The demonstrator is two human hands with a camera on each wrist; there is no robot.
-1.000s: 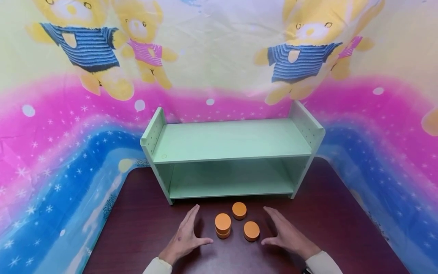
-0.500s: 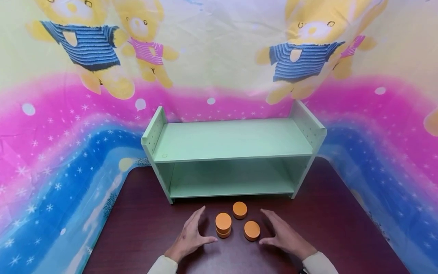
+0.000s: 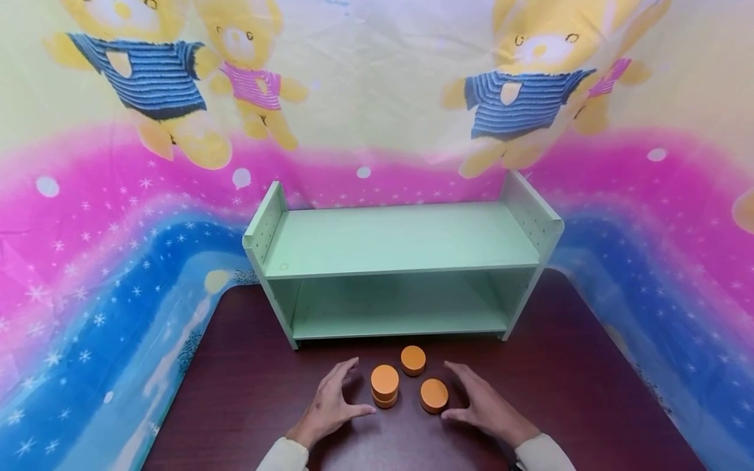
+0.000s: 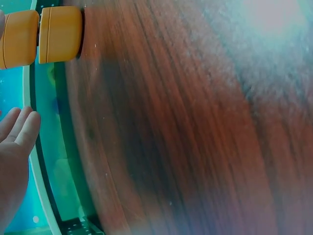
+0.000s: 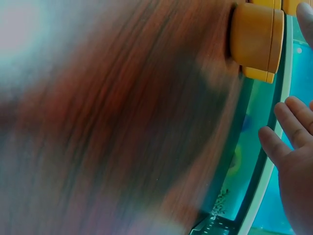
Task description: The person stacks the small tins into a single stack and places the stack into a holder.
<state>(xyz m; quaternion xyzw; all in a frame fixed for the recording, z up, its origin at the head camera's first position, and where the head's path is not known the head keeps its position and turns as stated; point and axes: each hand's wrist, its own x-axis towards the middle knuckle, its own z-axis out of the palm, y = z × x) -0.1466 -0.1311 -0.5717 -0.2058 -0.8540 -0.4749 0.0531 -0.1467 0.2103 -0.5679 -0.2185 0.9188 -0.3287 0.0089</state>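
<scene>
Several small, round orange tins with a lid seam stand on the dark table in the head view. Two form a stack, the upper tin [image 3: 385,379] over the lower tin [image 3: 385,403]. Another tin [image 3: 413,360] stands behind, and one more [image 3: 434,395] is at the right. My left hand [image 3: 330,402] is left of the stack, fingers spread from the thumb, its thumb tip close to the lower tin. On the other side, my right hand [image 3: 485,402] curves loosely beside the right tin, thumb near its front edge. Neither hand holds anything.
A pale green two-tier shelf [image 3: 400,269] stands behind the tins, with raised side panels. The dark red-brown table [image 3: 235,392] extends to both sides. A cloth backdrop [image 3: 365,98] printed with bears surrounds the table at the back and sides.
Both hands have moved inward a little, the left one to the right and the right one to the left, closer to the tins. The tins stay in place.
</scene>
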